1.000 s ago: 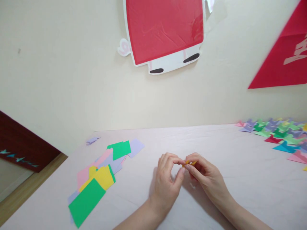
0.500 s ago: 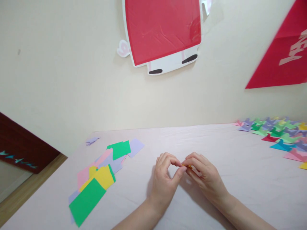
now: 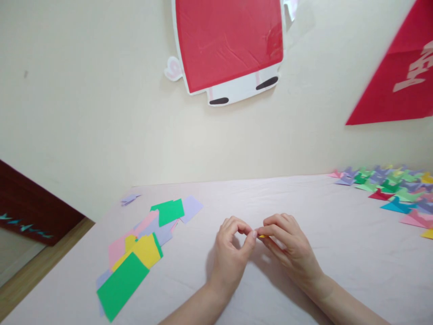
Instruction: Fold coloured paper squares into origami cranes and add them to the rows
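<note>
Between my fingertips is a small folded piece of yellow paper (image 3: 263, 236), mostly hidden, with only a thin edge showing. My right hand (image 3: 292, 248) pinches it from the right between thumb and fingers. From the other side my left hand (image 3: 230, 253) closes thumb and forefinger in a pinch at the paper's left end. Both hands are just above the pale cloth-covered table (image 3: 189, 280), their fingertips almost meeting.
Loose coloured paper sheets lie at the left, a green sheet (image 3: 122, 286) and a yellow sheet (image 3: 149, 253) among them. Folded purple paper (image 3: 130, 199) sits at the far left corner. Several rows of folded paper figures (image 3: 399, 205) stand at the right. Behind rises the wall (image 3: 270, 144).
My left thumb and forefinger have shifted slightly left, and a little more yellow edge shows under my right fingers. The sheets and folded figures stay where they were.
</note>
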`<state>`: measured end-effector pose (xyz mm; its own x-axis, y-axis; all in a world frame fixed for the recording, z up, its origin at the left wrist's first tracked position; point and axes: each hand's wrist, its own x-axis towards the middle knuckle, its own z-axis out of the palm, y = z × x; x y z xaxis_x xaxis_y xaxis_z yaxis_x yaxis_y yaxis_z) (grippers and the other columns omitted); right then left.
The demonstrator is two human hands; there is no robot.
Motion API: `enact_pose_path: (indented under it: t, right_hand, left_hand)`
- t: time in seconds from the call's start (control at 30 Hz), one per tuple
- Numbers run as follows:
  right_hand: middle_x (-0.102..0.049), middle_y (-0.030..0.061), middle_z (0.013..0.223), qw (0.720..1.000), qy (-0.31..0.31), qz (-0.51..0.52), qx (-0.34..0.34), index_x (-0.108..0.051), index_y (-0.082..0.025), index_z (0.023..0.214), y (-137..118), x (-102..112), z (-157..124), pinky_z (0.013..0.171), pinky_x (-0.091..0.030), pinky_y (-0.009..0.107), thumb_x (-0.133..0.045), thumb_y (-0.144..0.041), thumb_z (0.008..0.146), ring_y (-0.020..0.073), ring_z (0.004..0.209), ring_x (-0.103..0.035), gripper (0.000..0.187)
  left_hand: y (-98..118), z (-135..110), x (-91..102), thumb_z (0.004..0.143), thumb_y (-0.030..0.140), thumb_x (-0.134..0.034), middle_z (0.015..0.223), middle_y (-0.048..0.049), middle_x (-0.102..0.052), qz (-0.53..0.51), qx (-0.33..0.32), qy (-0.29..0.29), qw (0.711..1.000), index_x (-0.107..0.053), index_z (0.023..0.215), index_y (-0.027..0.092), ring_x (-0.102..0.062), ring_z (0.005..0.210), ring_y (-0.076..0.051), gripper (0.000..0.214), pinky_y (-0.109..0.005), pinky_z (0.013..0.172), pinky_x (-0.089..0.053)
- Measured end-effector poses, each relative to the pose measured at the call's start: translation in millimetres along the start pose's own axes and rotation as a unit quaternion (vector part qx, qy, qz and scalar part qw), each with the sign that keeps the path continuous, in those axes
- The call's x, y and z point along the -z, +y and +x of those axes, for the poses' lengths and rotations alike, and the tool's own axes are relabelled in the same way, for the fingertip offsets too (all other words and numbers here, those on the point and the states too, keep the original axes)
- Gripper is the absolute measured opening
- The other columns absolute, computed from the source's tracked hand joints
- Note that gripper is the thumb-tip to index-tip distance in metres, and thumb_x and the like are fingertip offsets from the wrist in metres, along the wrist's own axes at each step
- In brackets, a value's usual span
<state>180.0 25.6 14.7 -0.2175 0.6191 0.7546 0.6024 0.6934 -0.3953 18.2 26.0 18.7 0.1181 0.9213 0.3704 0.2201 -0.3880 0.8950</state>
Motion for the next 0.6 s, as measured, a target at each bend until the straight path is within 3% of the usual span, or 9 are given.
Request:
enact_pose_path:
  t: [0.17, 0.4, 0.6]
  right_hand:
    - [-0.064, 0.0022, 0.082, 1.000, 0.002, -0.011, 0.000, -0.065, -0.024, 0.090, 1.5, 0.9, -1.9, 0.073, -0.038, 0.033, -0.059, -0.015, 0.090, 0.0185, 0.079, -0.053, 0.011]
    - [-0.066, 0.0019, 0.084, 1.000, -0.002, -0.010, -0.005, -0.065, -0.024, 0.090, 3.0, 1.0, -2.7, 0.075, -0.036, 0.033, -0.059, -0.016, 0.091, 0.0188, 0.082, -0.052, 0.010]
    - [-0.067, 0.0014, 0.085, 1.000, -0.005, -0.010, -0.015, -0.065, -0.024, 0.091, 3.0, 2.8, -1.6, 0.076, -0.037, 0.034, -0.059, -0.018, 0.091, 0.0188, 0.082, -0.054, 0.009]
  left_hand:
    - [2.6, 0.7, -2.8, 0.084, 0.026, -0.057, 0.074, 0.0001, -0.057, -0.054, 0.058, -0.005, 0.997, -0.056, 0.070, 0.019, -0.053, 0.076, -0.017, 0.016, -0.028, 0.075, -0.039]
    - [4.5, 3.6, -4.1, 0.076, 0.040, -0.064, 0.066, 0.0025, -0.052, -0.161, 0.224, -0.046, 0.960, -0.059, 0.071, 0.017, -0.043, 0.064, -0.013, 0.024, -0.025, 0.063, -0.034]
    - [6.9, 9.5, -0.5, 0.069, 0.043, -0.071, 0.063, 0.0027, -0.052, -0.199, 0.269, -0.063, 0.940, -0.062, 0.069, 0.015, -0.040, 0.062, -0.012, 0.029, -0.024, 0.062, -0.030]
